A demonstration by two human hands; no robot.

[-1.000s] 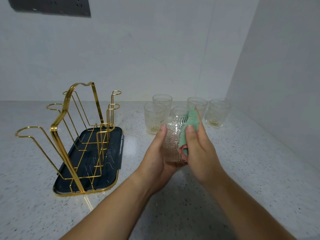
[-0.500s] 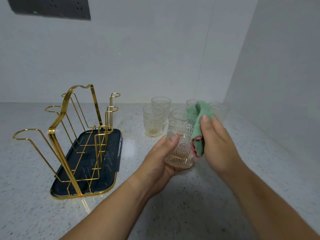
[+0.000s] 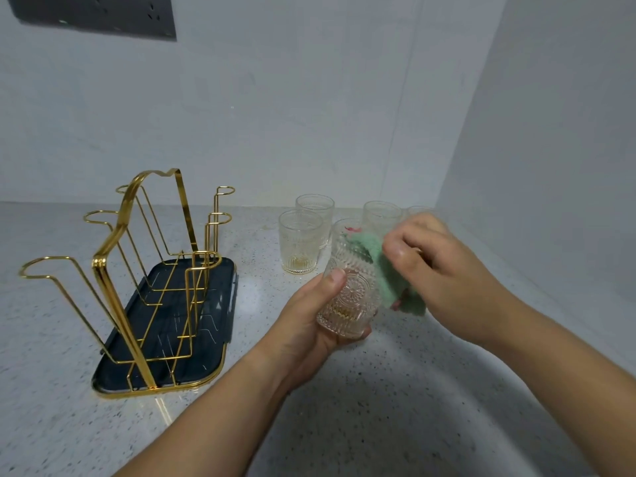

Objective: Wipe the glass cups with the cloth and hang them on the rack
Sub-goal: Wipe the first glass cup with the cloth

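Leaving gold wire rack (image 3: 98, 266) bare at far left, well apart; gripping embossed glass cup (image 3: 358, 290) mouth-up by its base in left hand (image 3: 303, 328), nearer the rack; pinching green cloth (image 3: 375, 256) over cup's rim with right hand (image 3: 444, 270)

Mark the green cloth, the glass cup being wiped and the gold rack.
green cloth (image 3: 385, 273), head view, fold against the cup's side.
glass cup (image 3: 356, 293), head view, medallion on its wall.
gold rack (image 3: 98, 265), head view, bend of tall frame.
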